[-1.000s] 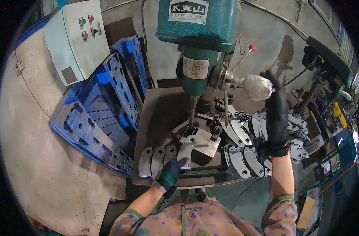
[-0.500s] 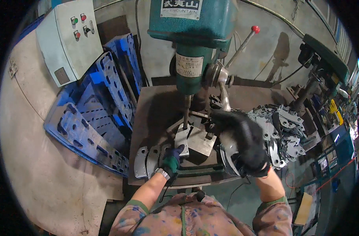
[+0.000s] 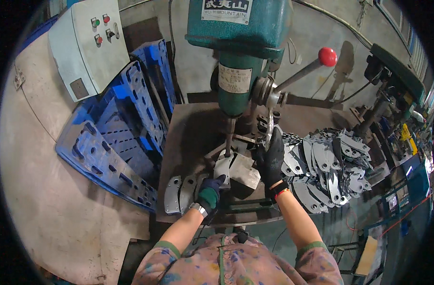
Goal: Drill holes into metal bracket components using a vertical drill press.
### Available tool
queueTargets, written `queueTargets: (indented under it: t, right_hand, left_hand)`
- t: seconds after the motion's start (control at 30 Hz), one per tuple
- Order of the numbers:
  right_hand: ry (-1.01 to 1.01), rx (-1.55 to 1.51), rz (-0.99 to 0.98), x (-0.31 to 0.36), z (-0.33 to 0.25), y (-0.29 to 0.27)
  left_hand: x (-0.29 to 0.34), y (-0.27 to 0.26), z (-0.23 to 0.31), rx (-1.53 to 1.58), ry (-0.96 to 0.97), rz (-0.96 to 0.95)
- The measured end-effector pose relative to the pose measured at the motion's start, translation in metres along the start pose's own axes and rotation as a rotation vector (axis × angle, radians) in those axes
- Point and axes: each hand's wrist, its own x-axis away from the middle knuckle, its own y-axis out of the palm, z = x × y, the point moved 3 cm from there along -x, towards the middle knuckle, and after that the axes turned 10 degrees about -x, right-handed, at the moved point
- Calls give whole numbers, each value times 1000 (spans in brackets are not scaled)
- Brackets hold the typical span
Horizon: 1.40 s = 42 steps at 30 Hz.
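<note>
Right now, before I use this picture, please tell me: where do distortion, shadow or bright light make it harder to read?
Head view: table edges bend, corners black; head view: a dark area, likely shadow, lies left of the bit; head view: right hand, dark-gloved, shows little finger detail; head view: far right rim has small, washed-out bright patches.
</note>
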Motion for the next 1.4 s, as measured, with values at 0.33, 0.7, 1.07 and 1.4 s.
queueTargets:
  t: [0.33, 0.7, 1.07, 1.4]
  right_hand:
    - [459, -217, -40, 3, 113, 42]
    - [428, -89, -1, -11, 120, 55]
    - [218, -158, 95, -31, 130, 68]
    - [212, -33, -50, -130, 228, 69]
  left_hand:
    - [-8, 5, 0, 256, -382, -36]
    - [-21, 3, -29, 209, -416, -37]
    - [-10, -15, 10, 58, -430, 34]
    - [-14, -7, 0, 34, -364, 71]
